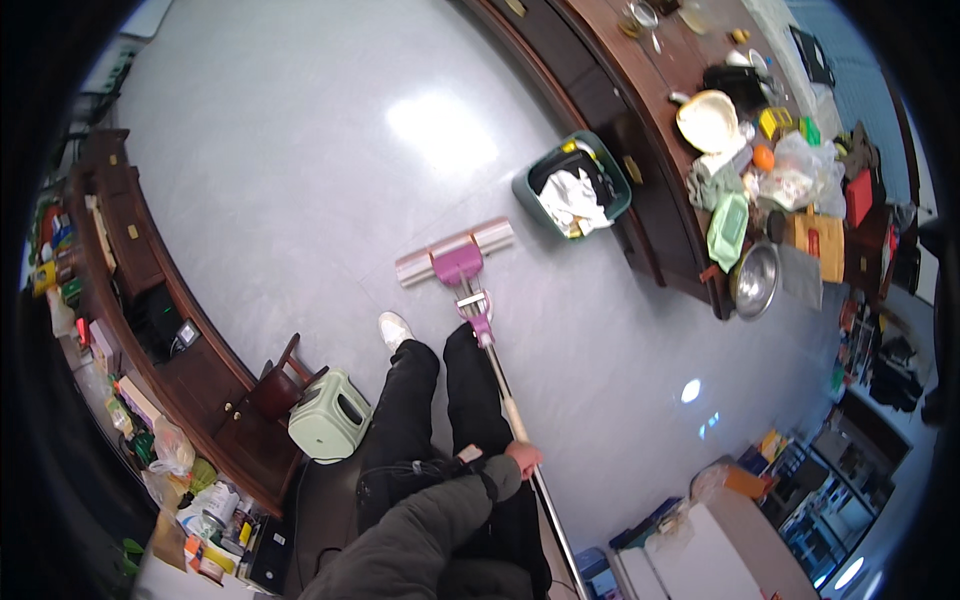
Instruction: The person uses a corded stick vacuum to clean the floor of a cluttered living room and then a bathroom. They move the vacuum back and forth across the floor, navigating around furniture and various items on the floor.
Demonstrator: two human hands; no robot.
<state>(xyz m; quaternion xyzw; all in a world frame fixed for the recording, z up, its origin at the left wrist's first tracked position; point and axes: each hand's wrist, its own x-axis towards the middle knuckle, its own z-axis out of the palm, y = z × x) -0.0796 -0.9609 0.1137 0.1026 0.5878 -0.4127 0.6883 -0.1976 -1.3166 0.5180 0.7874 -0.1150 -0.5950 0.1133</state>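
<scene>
My left hand [523, 458] is wrapped round the pole of a sponge mop [459, 262], its grey-sleeved arm crossing in front of my legs. The silver pole slants from the lower edge up to a purple bracket and a long, pale roller-like head lying on the floor ahead of my feet. Below the left hand, the pole runs out of the picture. My right hand does not show. A small pale patch lies by the left cuff; I cannot make out what it is.
A green bin [528, 194] with white cloth and dark things stands beside the right-hand wooden desk [650, 140]. A steel bowl [757, 281] sits at that desk's corner. To my left are a pale green stool [325, 425] and a cluttered wooden desk [200, 360]. Grey floor [300, 150] stretches ahead.
</scene>
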